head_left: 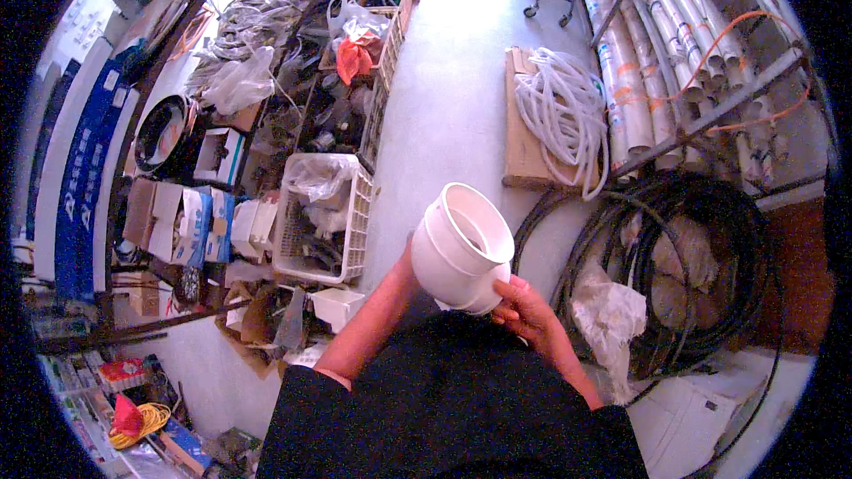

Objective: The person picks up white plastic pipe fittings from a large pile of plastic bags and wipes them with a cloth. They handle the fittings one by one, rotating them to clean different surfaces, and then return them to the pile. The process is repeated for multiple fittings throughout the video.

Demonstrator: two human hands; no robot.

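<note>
White pipe fitting [460,248] is tilting, open mouth up-right — right hand [525,312] is gripping its lower end, left hand [407,259] is mostly hidden behind it, grip unclear.

A single fisheye view is taken from head height, aimed steeply down over the person's dark-clothed chest, with edges curved toward the dark rim. The right hand [530,312] and left hand [410,259] are seen close, just below centre, around a white pipe fitting [460,248]. Cluttered floor is seen farther off on both sides of them.
</note>
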